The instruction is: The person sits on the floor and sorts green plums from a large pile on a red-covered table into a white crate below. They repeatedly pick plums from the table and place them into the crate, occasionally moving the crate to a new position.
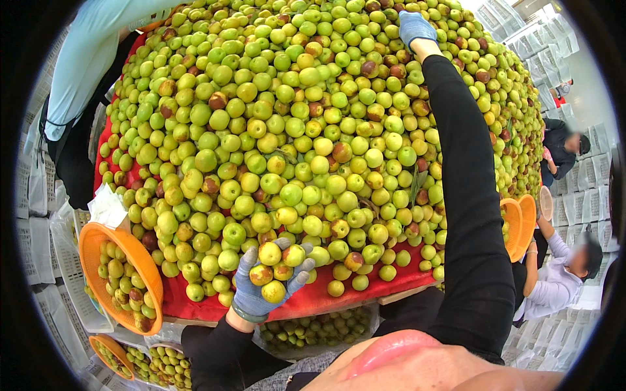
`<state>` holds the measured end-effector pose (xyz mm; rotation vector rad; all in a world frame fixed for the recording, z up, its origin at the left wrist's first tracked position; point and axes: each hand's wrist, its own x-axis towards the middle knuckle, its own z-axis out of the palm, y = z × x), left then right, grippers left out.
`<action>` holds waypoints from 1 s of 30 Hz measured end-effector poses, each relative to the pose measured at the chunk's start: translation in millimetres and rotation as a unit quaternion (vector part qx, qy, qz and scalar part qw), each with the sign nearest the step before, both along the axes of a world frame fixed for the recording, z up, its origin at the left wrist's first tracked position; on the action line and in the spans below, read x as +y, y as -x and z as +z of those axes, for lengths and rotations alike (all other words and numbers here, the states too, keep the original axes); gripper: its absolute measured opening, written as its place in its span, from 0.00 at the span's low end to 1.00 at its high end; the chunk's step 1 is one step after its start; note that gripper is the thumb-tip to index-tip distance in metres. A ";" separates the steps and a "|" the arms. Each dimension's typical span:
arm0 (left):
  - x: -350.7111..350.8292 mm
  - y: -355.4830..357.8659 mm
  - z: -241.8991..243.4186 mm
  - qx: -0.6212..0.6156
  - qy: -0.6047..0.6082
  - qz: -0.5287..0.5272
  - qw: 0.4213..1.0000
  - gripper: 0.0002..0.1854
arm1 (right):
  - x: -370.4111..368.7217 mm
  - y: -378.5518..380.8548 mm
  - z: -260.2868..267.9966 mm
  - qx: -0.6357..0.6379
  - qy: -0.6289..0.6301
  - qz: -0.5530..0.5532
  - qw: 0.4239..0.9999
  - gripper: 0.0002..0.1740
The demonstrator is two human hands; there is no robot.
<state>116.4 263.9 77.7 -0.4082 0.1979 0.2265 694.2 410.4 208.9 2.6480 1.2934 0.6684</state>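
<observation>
My left hand (255, 294), in a blue-grey knit glove with a dark green bangle at the wrist, is palm up near the table's front edge. Its curled fingers cradle several yellow-green jujubes (273, 292), some blotched with brown. Stretched far out, my right hand (416, 29) wears a blue glove and touches the far side of a large heap of jujubes (293, 127). Its fingertips are hidden, so I cannot see whether it grips a fruit. Red cloth (337, 298) shows under the heap at the front edge.
An orange basket (155, 293) of jujubes stands at the left edge, with white papers (108, 207) beside it. Below the table is a container of jujubes (318, 328). A person's pale blue sleeve (80, 73) is at left; two people (552, 278) and orange baskets (526, 227) are at right.
</observation>
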 end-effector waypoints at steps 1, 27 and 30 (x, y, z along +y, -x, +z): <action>-0.3 -0.3 0.4 0.020 -0.056 -0.012 0.998 0.33 | 2.3 8.6 4.9 0.008 -0.015 0.023 1.000 0.17; 7.5 4.3 9.7 0.035 -0.110 -0.029 0.993 0.35 | 29.9 49.4 -16.2 -0.097 0.162 0.060 0.980 0.11; 4.0 2.4 12.0 0.023 -0.091 -0.011 0.996 0.33 | -34.5 95.5 -5.7 0.002 0.100 0.134 0.986 0.16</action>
